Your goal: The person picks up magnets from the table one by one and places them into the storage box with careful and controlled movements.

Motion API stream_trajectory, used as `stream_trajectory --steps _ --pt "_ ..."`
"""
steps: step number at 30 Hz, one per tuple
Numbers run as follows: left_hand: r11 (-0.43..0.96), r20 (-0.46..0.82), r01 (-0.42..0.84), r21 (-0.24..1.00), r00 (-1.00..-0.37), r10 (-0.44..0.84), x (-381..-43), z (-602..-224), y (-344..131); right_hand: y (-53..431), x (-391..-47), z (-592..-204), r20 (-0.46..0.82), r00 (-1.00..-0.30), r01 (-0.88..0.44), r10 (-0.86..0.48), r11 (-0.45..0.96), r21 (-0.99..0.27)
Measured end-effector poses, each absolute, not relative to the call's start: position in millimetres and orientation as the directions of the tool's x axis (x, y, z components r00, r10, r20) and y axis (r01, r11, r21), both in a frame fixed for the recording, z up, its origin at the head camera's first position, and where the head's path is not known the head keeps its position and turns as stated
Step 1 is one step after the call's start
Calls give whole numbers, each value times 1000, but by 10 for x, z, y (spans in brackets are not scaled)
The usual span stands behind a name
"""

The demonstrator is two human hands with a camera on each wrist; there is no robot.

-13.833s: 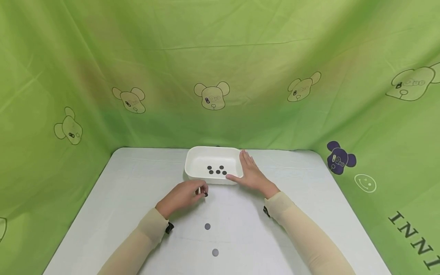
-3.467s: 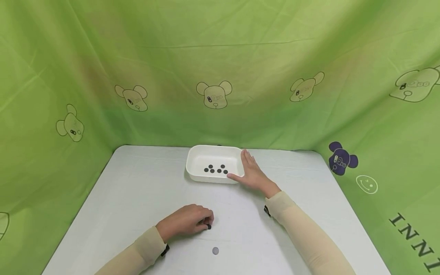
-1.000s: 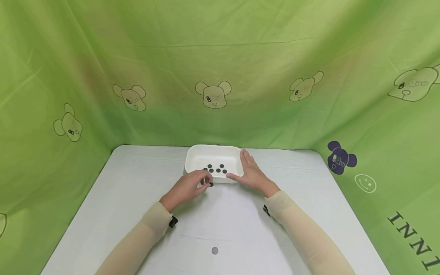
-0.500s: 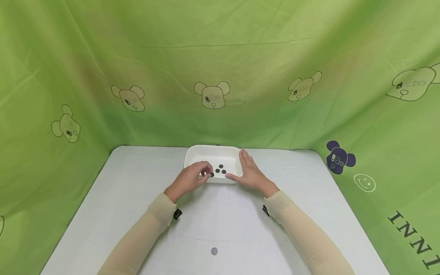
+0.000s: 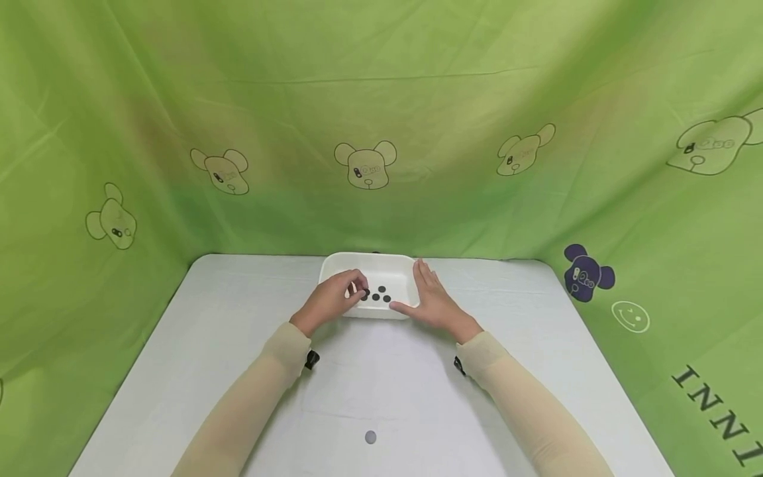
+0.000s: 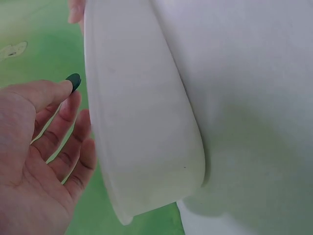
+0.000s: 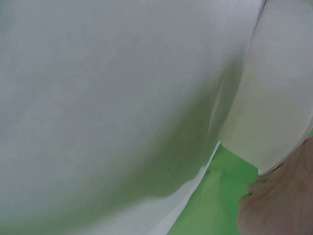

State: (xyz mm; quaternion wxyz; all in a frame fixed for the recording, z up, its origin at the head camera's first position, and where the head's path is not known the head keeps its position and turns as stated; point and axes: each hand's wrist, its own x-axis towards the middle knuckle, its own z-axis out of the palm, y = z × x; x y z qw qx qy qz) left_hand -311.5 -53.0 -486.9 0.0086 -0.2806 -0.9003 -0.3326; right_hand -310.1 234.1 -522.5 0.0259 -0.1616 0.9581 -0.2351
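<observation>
A deep white tray [image 5: 396, 279] with rounded corners stands at the table's far edge. Several small dark discs [image 5: 382, 289] lie loose on its floor, some perhaps hidden behind my left hand. That left hand [image 5: 330, 301] reaches in over the near left rim and pinches one dark disc [image 6: 74, 82] between thumb and fingertips, above the tray's inside. My right hand [image 5: 438, 303] rests against the tray's right end, its fingers straight along the outer side and its thumb at the near rim. In the right wrist view only part of the right hand [image 7: 283, 193] shows, beside the tray wall.
One greyish disc [image 5: 371, 437] lies on the white tabletop [image 5: 441, 411] near the front. Green cloth [image 5: 369, 225] printed with bear heads hangs behind the table and at both sides.
My left hand took a disc from the table's middle and carried it forward over the rim into the tray. An earlier disc joined those inside. My right hand stays on the tray's right end.
</observation>
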Motion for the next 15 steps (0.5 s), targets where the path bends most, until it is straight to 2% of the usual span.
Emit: stream_trajectory --steps 15 --pt "656 149 442 611 -879 454 -3319 -4946 -467 2331 -3109 -5237 30 -947 -299 -319 844 -445"
